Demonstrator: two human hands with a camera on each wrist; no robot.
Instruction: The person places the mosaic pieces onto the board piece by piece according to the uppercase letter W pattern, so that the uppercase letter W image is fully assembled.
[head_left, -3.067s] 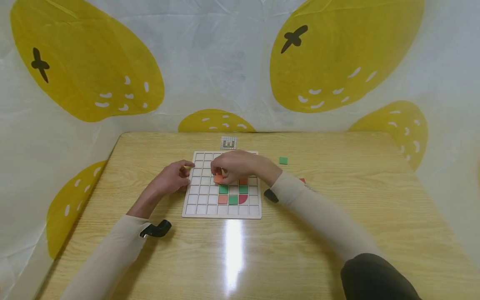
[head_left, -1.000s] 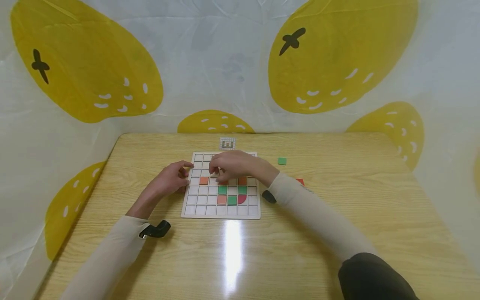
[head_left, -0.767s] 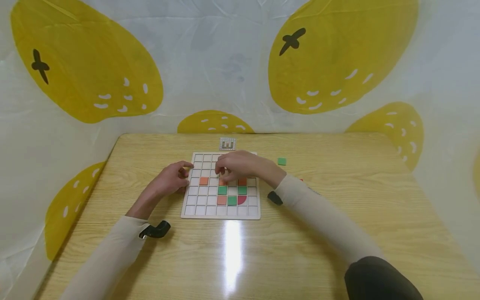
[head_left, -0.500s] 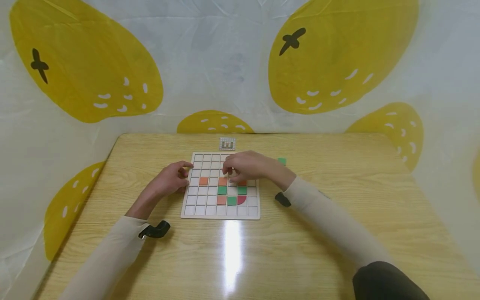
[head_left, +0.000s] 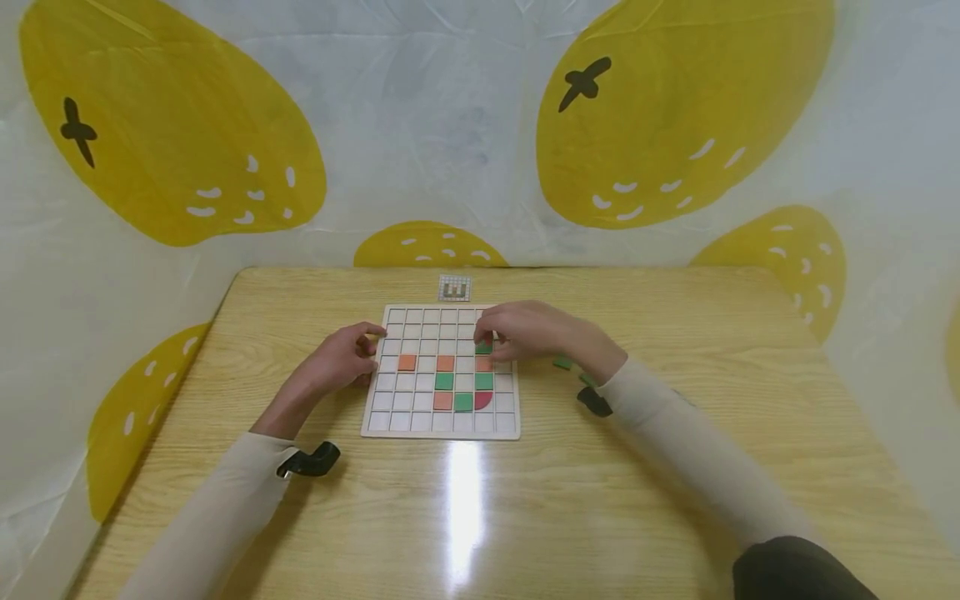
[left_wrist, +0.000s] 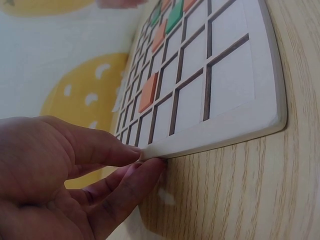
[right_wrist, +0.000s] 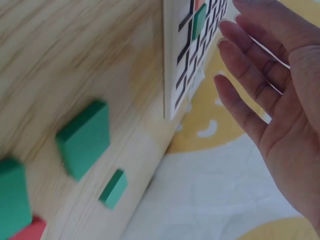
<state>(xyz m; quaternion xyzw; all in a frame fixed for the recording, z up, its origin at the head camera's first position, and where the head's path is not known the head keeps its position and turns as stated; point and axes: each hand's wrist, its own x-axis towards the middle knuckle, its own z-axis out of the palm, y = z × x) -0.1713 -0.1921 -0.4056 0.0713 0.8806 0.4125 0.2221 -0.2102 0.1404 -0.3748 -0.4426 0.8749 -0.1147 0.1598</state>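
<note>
A white grid board [head_left: 401,421] lies on the table with orange, green and red tiles in several cells. My left hand [head_left: 341,362] is at its left edge in the head view, thumb and index finger touching the side some way apart. In the left wrist view, an orange tile [left_wrist: 148,93] sits in a cell close to this hand. My right hand [head_left: 528,329] hovers above the board's right part, partly covering a green tile [head_left: 484,348]. The right wrist view shows its fingers [right_wrist: 250,70] extended, nothing held.
A small picture card [head_left: 454,288] with a dark pattern lies behind the board. Loose green tiles [right_wrist: 85,140] and a red tile [right_wrist: 30,230] lie on the wooden table [head_left: 600,517] to the right. A patterned cloth [head_left: 420,125] hangs behind.
The orange tile my right hand held earlier now lies in a left-hand cell of the board. That hand has since moved right across the board. My left hand stays at the edge.
</note>
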